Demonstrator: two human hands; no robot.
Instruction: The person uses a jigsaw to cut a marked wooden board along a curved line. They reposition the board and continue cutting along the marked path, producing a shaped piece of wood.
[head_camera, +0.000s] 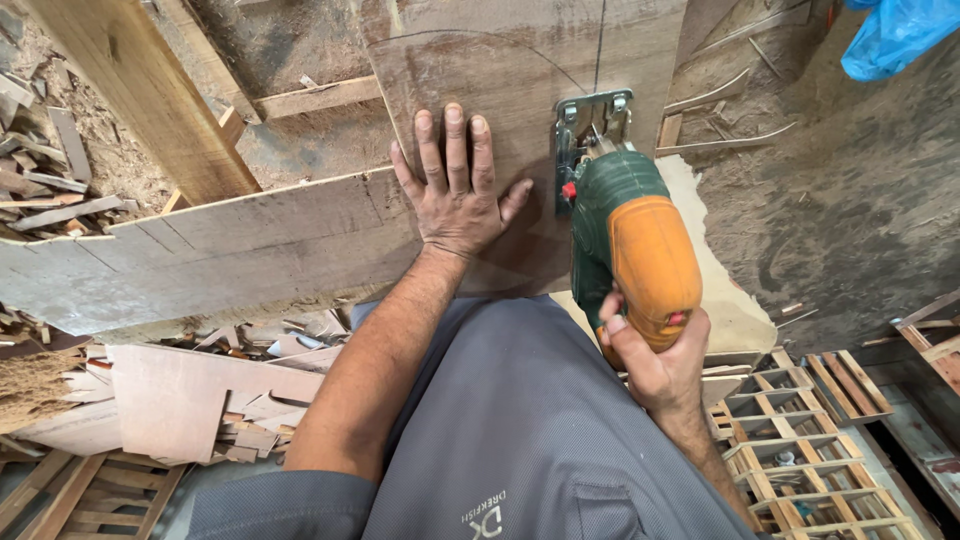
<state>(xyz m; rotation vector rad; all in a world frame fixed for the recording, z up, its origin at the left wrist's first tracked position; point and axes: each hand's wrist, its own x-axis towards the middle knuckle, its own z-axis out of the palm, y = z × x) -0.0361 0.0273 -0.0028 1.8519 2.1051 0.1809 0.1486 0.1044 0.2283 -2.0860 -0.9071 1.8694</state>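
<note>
Pressing flat, fingers spread, left hand (457, 190) holds plywood board (520, 60); right hand (655, 355) clamped on green-orange jigsaw (625, 225), just beside left hand, on pencilled curve (480, 38)

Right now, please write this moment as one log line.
left hand: flat on board | right hand: grips jigsaw | jigsaw: on board, at pencil line | scraps: floor

Bare board (520, 50) lies open ahead of the jigsaw (625, 215), along the pencilled line. The left hand (455, 190) lies flat just beside the saw's metal shoe, closing the gap on that side. Right of the saw the board ends; loose wood strips (725, 140) clutter the dusty floor beyond
</note>
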